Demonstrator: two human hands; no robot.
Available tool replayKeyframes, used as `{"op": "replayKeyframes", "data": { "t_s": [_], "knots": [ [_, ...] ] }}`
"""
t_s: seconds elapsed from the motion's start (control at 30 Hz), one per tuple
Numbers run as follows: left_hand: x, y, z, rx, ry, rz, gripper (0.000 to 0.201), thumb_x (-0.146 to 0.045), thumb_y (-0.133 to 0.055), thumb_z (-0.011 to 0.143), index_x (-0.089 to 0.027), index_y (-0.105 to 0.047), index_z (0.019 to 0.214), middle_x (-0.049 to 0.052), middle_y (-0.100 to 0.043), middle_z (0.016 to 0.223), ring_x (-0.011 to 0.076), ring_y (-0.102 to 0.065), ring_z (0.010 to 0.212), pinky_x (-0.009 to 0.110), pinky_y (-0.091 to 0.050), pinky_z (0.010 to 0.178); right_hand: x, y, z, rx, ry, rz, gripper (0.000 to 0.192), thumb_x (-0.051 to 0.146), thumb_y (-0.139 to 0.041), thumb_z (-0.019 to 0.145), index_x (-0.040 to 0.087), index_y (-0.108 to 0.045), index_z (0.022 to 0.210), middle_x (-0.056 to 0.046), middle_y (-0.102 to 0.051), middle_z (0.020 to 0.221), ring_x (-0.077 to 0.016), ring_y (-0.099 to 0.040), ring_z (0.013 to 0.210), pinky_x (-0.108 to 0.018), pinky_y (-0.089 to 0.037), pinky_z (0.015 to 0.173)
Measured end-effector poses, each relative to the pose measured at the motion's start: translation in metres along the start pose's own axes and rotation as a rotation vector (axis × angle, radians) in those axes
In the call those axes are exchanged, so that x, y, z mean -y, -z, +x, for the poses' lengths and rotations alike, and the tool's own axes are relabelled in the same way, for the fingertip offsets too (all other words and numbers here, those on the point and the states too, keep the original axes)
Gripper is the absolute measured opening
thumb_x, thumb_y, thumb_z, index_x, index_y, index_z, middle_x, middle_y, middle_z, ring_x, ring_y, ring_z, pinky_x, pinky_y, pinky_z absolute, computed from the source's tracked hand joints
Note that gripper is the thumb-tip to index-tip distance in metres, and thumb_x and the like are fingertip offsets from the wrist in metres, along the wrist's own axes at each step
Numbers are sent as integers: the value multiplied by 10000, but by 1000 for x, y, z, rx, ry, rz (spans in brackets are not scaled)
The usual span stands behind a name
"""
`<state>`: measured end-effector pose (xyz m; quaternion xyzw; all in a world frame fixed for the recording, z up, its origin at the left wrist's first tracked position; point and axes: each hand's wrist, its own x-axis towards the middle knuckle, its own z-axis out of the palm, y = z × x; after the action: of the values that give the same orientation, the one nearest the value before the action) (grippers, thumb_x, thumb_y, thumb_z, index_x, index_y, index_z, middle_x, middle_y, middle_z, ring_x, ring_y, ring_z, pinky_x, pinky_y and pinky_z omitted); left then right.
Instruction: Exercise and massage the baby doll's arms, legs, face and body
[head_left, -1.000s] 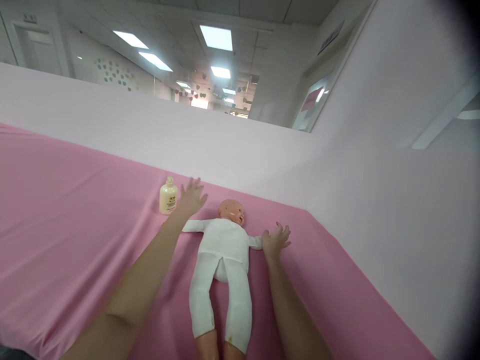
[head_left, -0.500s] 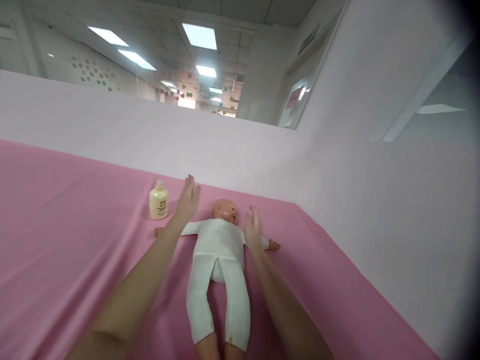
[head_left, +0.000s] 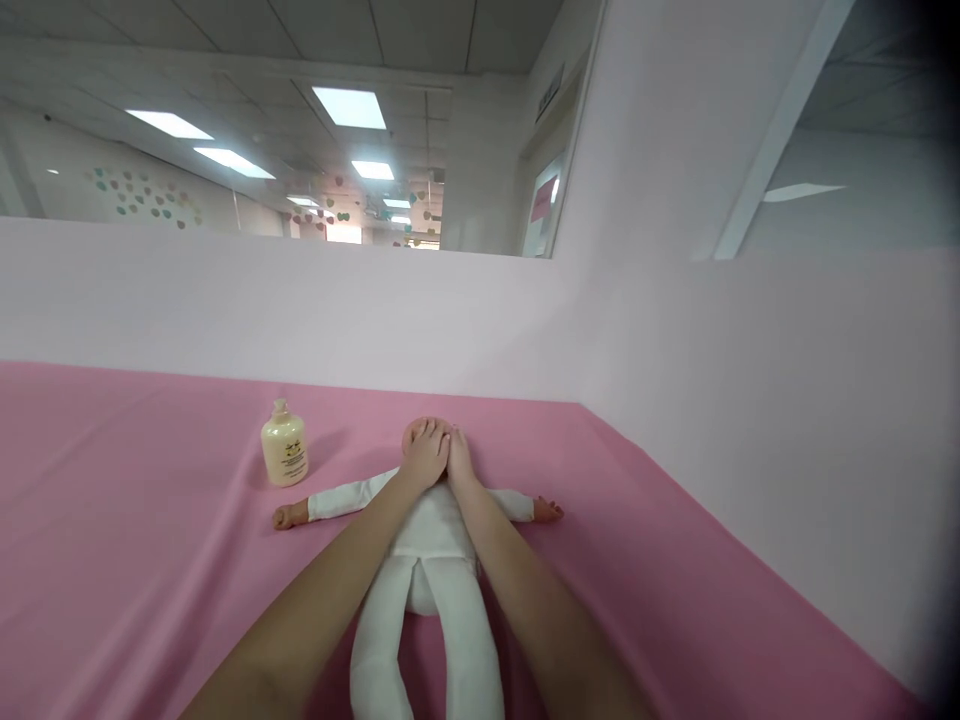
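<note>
A baby doll (head_left: 442, 560) in a white suit lies on its back on the pink sheet (head_left: 135, 520), arms spread to both sides. My left hand (head_left: 424, 455) and my right hand (head_left: 459, 462) lie side by side on the doll's face and upper chest, fingers together, covering most of the head. Neither hand grips anything. A cream lotion bottle (head_left: 284, 444) stands upright on the sheet to the left of the doll's head, apart from my hands.
A pale pink partition wall (head_left: 300, 310) runs along the far edge of the sheet and turns along the right side (head_left: 750, 420). Above it an office ceiling with lit panels shows.
Both hands have come inward from beside the doll's arms and now rest together on its head and chest. The view has tilted and shifted right.
</note>
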<state>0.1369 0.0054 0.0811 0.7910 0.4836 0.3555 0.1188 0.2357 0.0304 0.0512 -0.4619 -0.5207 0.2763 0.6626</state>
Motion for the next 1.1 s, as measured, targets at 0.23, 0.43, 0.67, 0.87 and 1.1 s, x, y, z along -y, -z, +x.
{"op": "replayKeyframes", "data": {
  "t_s": [0.23,0.43,0.67,0.87,1.1],
  "knots": [
    [57,-15,6,-217,7,-41,527,-362,-512,978,-105,-528,1437,247,-532,1531,352,-463,1472,546,-375,1210,-14,-14,-11,88,-55,-139,565,377,-483,909,193,-631,1423,-99,-552,1559,-246,-478,1480,-435,-337,1247],
    [95,-11,-11,-319,27,-167,520,-405,-402,1027,-157,-546,1462,198,-608,1441,321,-570,1361,545,-442,1155,-1,-19,-26,289,164,-458,523,270,-438,946,228,-645,1425,-55,-439,1642,-239,-371,1548,-480,-275,1268],
    [95,-15,-16,-367,3,-266,483,-383,-423,1020,-231,-591,1447,131,-616,1444,290,-518,1406,526,-381,1203,-12,-9,-27,280,7,-265,846,597,-552,953,151,-319,1633,-139,-329,1689,-282,-322,1577,-493,-235,1293],
    [98,-14,-13,-337,52,-321,506,-400,-525,989,-256,-576,1471,116,-604,1434,283,-528,1371,506,-351,1226,-14,-1,-30,279,-242,-206,1077,770,-598,859,138,-244,1656,-162,-380,1665,-292,-337,1570,-464,-216,1305],
    [98,-10,-12,-269,-49,-359,352,-400,-520,1007,-297,-737,1264,77,-548,1511,282,-459,1440,515,-325,1248,-3,3,-28,381,118,-243,729,687,-428,999,242,-455,1576,-41,-210,1743,-207,-136,1631,-425,-109,1329]
  ]
}}
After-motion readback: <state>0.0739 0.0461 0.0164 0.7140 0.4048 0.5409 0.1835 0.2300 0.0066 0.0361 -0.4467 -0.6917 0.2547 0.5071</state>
